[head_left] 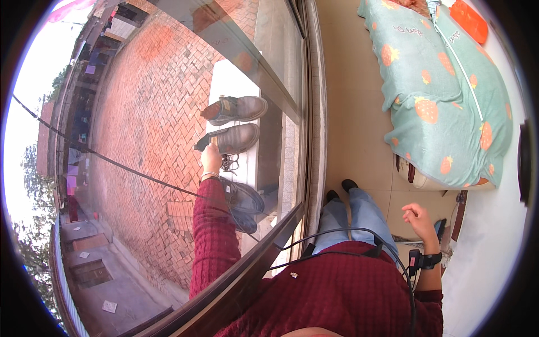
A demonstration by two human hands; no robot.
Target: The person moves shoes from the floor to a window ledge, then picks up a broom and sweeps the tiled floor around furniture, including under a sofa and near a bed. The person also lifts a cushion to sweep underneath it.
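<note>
Beyond the window frame point(298, 168), my left hand point(210, 154) grips the heel end of a dark ankle boot point(236, 137), near its tan pull tab. The boot lies on a white ledge point(229, 70), below another dark boot point(241, 110) in the picture. Black laces point(229, 162) and more dark shoes point(244, 197) sit beside my wrist. My right hand point(418, 220) is raised indoors on the right, fingers loosely bent and apart, holding nothing.
A bed under a mint strawberry-print blanket point(426, 109), with an orange object point(469, 21), is at upper right. The tiled floor point(348, 112) runs between it and the window. Outside is a brick courtyard point(140, 140). Cables point(359, 229) cross my waist.
</note>
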